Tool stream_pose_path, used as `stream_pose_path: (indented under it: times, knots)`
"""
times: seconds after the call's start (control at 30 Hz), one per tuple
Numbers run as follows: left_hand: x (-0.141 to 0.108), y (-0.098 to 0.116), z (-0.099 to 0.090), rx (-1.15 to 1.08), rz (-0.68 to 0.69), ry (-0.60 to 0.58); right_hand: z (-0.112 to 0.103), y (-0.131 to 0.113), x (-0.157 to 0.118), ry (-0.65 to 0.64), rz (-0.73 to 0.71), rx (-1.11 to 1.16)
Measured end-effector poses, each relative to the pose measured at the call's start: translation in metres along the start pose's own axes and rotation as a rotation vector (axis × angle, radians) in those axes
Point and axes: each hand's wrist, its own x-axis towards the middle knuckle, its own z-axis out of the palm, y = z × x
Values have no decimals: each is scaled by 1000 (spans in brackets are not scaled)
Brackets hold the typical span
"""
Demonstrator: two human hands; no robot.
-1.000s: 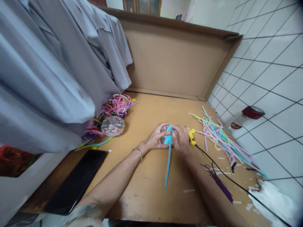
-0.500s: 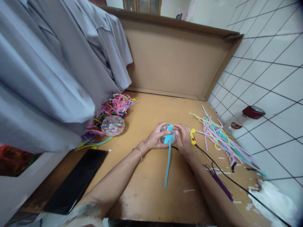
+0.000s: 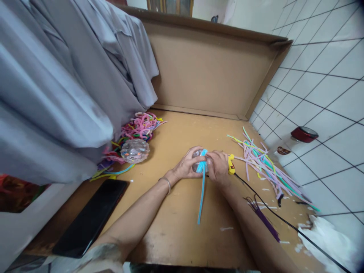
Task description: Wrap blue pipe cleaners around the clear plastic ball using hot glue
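"What filled the scene?"

"A brown bench (image 3: 182, 235), backed by a cardboard panel (image 3: 210, 68), with grey cloth (image 3: 71, 83) draped at the left."

"And on the bench?"

"Pastel strands (image 3: 261, 163) lay spread at the right, near the tiled wall. Across from them sat a pink tangle (image 3: 142, 127), a black phone (image 3: 91, 218) on the near side of it and a loose clear ball (image 3: 135, 151) just in front of it."

"The person's hands?"

"Both were at the center. The left hand (image 3: 186, 165) was wrapped around a smaller clear ball (image 3: 196, 154). The right hand (image 3: 218, 165) curled against its right side; whether those fingers pinched anything could not be told."

"Anything smaller?"

"A yellow tool (image 3: 231, 169), partly hidden just beyond the right hand, and blue strips (image 3: 201, 167) across the held ball, one long end trailing toward the near edge."
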Motion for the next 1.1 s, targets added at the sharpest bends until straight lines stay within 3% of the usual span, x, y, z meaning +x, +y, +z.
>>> stream_pose_path:
  times: [0.2, 0.37, 0.53, 0.77, 1.1]
  knots:
    - [0, 0, 1, -4, -27, -2, 1, 1, -4, 79, 301, 203]
    - [-1, 0, 1, 2, -40, -4, 1, 0, -3, 47, 217, 154]
    - [-1, 0, 2, 19, -2, 11, 7, 4, -6, 36, 368, 248]
    - [1, 0, 2, 42, 39, 26, 15, 9, -7, -65, 395, 226]
    - [0, 0, 1, 58, 69, 15, -1, 2, 0, 4, 319, 146]
